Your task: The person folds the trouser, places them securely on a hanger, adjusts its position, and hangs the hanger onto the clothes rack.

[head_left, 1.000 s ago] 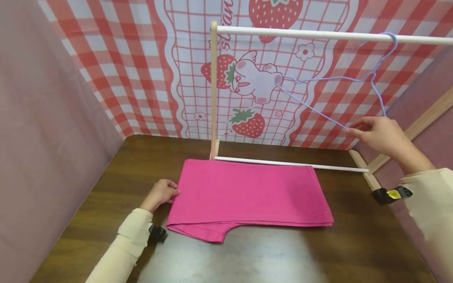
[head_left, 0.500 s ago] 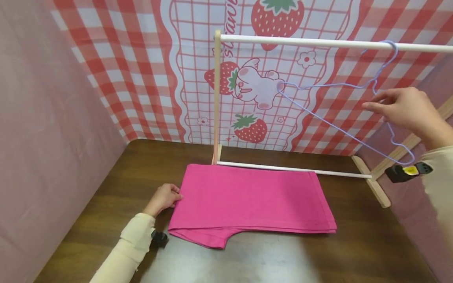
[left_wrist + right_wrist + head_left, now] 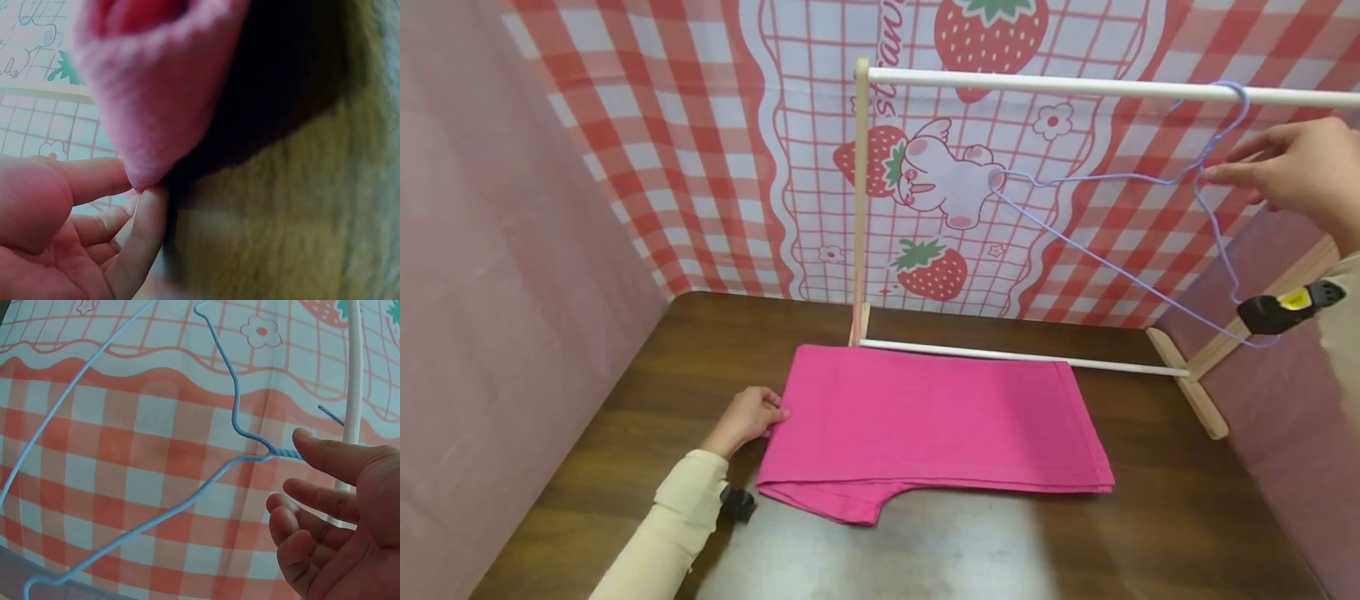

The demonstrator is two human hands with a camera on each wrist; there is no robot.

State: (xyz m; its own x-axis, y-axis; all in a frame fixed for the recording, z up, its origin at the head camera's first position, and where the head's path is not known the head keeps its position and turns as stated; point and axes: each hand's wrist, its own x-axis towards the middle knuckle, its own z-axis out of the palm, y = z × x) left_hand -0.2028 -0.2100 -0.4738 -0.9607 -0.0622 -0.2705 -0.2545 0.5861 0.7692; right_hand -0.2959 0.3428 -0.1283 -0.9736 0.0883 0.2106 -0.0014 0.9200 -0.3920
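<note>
A pair of pink shorts (image 3: 940, 421), folded in half, lies flat on the table with its leg hems toward the right. At its left edge my left hand (image 3: 748, 419) pinches the cloth; the left wrist view has the thumb and a finger (image 3: 149, 219) meeting at the fold of the shorts (image 3: 150, 106). A thin lilac wire hanger (image 3: 1112, 177) hangs by its hook from the white rail (image 3: 1037, 83). Close to the hanger's twisted neck is my right hand (image 3: 1303, 171), thumb and fingers apart, gripping nothing. The right wrist view shows the thumb (image 3: 337, 453) overlapping the neck; contact is unclear.
The rack has a wooden post (image 3: 861, 208) at left, a white lower bar (image 3: 970, 352) and a wooden foot (image 3: 1191, 387) at right. A strawberry-print checked cloth (image 3: 685, 167) covers the back wall; pink curtains (image 3: 512, 292) flank the brown table (image 3: 1150, 542).
My right hand has let go of the hanger's lower wire and moved up to beside its neck. The hanger's right end has swung down. My left hand stays at the shorts' edge.
</note>
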